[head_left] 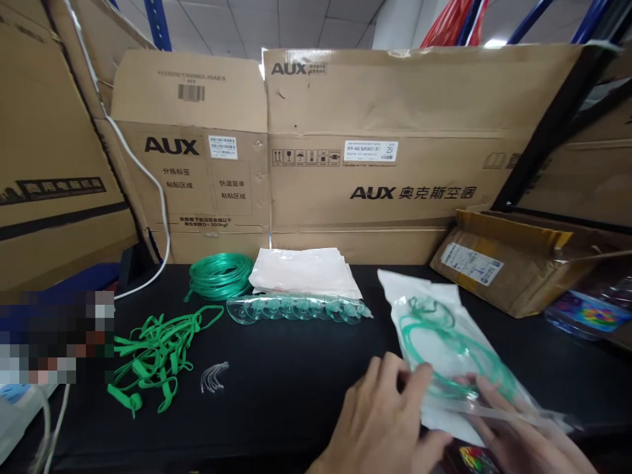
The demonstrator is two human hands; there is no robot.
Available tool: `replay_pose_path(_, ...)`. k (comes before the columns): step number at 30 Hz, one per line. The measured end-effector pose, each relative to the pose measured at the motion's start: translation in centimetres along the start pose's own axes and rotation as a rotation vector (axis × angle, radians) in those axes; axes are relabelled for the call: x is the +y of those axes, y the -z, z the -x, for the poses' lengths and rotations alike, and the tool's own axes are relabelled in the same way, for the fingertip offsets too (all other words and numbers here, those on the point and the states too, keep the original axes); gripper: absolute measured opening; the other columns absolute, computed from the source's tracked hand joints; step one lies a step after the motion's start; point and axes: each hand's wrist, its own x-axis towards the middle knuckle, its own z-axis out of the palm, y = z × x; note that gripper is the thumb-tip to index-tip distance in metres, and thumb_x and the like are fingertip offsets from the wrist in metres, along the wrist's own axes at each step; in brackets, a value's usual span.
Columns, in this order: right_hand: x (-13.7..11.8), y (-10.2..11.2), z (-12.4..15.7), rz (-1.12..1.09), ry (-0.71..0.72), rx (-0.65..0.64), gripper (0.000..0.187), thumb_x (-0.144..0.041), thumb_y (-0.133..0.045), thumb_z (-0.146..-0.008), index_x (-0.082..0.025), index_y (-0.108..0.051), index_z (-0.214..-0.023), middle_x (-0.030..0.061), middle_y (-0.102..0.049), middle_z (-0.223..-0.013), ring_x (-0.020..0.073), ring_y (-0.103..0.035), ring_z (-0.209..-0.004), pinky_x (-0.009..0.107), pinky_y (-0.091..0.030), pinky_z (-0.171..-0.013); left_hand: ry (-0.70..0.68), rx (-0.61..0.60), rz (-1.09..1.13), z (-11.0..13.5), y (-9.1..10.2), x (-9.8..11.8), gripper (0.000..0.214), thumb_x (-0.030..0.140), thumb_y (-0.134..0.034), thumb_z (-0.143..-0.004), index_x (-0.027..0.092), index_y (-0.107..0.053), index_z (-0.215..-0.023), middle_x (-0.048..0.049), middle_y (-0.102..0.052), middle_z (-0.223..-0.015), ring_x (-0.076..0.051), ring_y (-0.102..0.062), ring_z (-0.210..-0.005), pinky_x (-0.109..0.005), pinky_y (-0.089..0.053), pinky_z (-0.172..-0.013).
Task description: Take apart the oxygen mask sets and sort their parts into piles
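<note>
The curled left hand (380,418) and bent right hand (523,421) meet the tubing bag (447,352) at the tabletop's (276,401) right; I cannot tell their grip. Bag handling seems in hand, calling for a steady hold.

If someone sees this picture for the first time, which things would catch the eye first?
Probably the bright green straps, lying tangled on the black table at the left. Next might come the clear bag at the right, with green tubing inside and both hands at its near end. Behind stands large cardboard printed "AUX".
</note>
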Motion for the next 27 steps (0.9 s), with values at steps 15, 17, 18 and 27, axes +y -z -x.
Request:
replay_pose_path(15, -0.2, -1.1, 1.5, -0.210, -0.222, 0.175, 0.047, -0.032, -0.084, -0.066, -0.026, -0.071, -0.111, 0.0043, -0.078, -0.119, 0.0275, -0.073, -0.114, 0.020, -0.066, -0.073, -0.257, 0.164, -0.042, 0.0, -2.4, -0.4, 0.012, 0.009, -0.057, -0.093, 0.015, -0.062, -0.084, -0.0012, -0.063, -0.076, -0.017, -0.061, -0.065, -0.030, -0.056, -0.059)
replay_pose_path(17, -0.8, -2.3, 1.9, -0.218, -0.208, 0.151, 0.041, -0.031, -0.083, -0.068, -0.026, -0.071, -0.107, 0.0047, -0.079, -0.116, 0.0281, -0.072, -0.114, 0.024, -0.066, -0.079, -0.296, 0.217, -0.028, 0.0, -2.8, -0.1, 0.012, 0.007, -0.057, -0.091, 0.014, -0.062, -0.082, -0.0007, -0.062, -0.074, -0.017, -0.059, -0.062, -0.029, -0.055, -0.057)
replay_pose_path(18, -1.0, -2.8, 2.1, -0.209, -0.206, 0.119, 0.039, -0.029, -0.083, -0.068, -0.026, -0.072, -0.106, 0.0054, -0.080, -0.115, 0.0286, -0.071, -0.116, 0.025, -0.065, -0.083, -0.301, 0.224, -0.024, 0.1, -3.0, 0.1, 0.012, 0.007, -0.057, -0.090, 0.014, -0.062, -0.081, -0.0004, -0.062, -0.073, -0.016, -0.059, -0.062, -0.029, -0.054, -0.056)
replay_pose_path(27, 1.0, 0.2, 1.4, 0.032, -0.047, -0.152, 0.034, -0.034, -0.079, -0.073, -0.019, -0.080, -0.104, 0.0135, -0.079, -0.112, 0.0347, -0.077, -0.102, 0.035, -0.068, -0.074, -0.128, 0.082, -0.038, 0.4, -2.0, -0.4, 0.003, 0.018, -0.059, -0.093, 0.019, -0.060, -0.091, -0.0016, -0.067, -0.103, -0.022, -0.065, -0.089, -0.040, -0.060, -0.075)
